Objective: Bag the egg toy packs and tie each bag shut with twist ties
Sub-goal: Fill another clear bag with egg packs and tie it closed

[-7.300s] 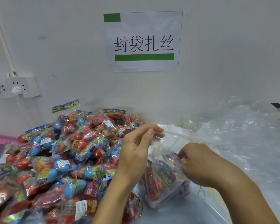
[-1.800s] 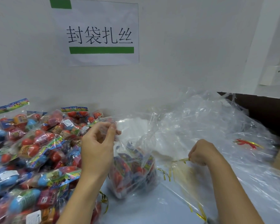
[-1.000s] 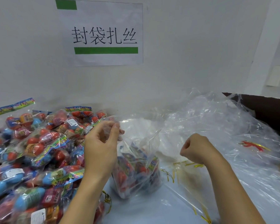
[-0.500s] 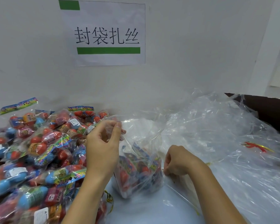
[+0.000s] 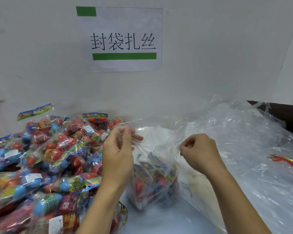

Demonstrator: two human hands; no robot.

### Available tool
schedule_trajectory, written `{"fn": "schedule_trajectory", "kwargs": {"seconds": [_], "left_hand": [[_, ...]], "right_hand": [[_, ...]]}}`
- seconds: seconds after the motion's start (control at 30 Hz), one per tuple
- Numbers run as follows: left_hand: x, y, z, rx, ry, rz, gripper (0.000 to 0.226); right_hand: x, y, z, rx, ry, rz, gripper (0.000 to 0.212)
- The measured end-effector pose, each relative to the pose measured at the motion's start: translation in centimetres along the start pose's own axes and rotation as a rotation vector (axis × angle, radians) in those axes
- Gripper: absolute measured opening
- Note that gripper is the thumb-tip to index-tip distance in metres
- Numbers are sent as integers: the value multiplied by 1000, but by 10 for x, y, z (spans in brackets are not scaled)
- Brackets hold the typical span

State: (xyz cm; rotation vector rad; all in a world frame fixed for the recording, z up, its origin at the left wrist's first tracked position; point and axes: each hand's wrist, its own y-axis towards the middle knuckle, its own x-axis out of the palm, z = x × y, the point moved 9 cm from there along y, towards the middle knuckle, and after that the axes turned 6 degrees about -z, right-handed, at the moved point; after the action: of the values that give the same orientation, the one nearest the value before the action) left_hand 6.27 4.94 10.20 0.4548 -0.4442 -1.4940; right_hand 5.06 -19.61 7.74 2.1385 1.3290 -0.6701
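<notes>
A clear plastic bag [image 5: 156, 174] with several egg toy packs inside stands on the table between my hands. My left hand [image 5: 118, 154] pinches the left side of the bag's open mouth and holds it up. My right hand [image 5: 198, 152] is curled at the right side of the mouth, pinching the bag's edge together with a thin twist tie [image 5: 180, 153] that pokes out below the fingers. A big pile of egg toy packs [image 5: 46, 159] in red, blue and orange lies to the left.
A heap of clear empty bags [image 5: 243, 141] covers the right side of the table. Gold twist ties [image 5: 123, 210] lie near the front; a red and gold one [image 5: 284, 160] lies at far right. A paper sign [image 5: 122, 39] hangs on the wall.
My right hand picked a twist tie from the table on the right, then rose to the right side of the bag's mouth. My left hand kept holding the bag's mouth.
</notes>
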Motion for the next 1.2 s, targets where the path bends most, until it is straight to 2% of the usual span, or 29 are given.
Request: {"fn": "schedule_trajectory", "kwargs": {"seconds": [0.07,0.17,0.33,0.47,0.57,0.63,0.7,0.8,0.83,0.9,0.97,1.0,1.1,1.17,1.2], "left_hand": [[2,1,-2,-34,-27,-53,27],[-1,3,0,-42,-40,-117,28],[-16,5,4,-15,-58,-31,26],[-17,6,2,-25,-53,-22,27],[-16,6,2,-18,-29,-29,28],[-15,6,2,-11,-18,-26,29],[-13,6,5,6,-16,-18,31],[-12,5,4,30,-41,12,38],[-11,4,4,27,-54,20,40],[-10,1,4,19,-76,33,45],[-11,-2,8,37,-109,81,48],[-15,-3,12,52,-120,125,48],[-27,-2,17,115,-172,193,39],[-25,3,12,123,-271,83,33],[-23,6,9,113,-287,1,37]], "right_hand": [[-3,-2,-5,-6,4,54,22],[11,-1,3,40,-112,-16,19],[36,4,28,117,-240,-192,15],[46,1,32,97,-338,-384,15],[39,0,23,5,-362,-373,24],[21,-2,-2,-124,-201,-237,33],[9,-9,-30,-291,107,-246,44],[23,-34,-60,-456,436,-602,68],[28,-39,-63,-469,482,-674,68],[29,-37,-65,-482,507,-611,49],[15,-27,-64,-468,542,-371,13],[8,-22,-61,-443,581,-265,2],[-5,-13,-49,-390,683,-75,16],[-6,-12,-47,-365,721,-39,18],[-5,-12,-46,-348,739,-30,20]]}}
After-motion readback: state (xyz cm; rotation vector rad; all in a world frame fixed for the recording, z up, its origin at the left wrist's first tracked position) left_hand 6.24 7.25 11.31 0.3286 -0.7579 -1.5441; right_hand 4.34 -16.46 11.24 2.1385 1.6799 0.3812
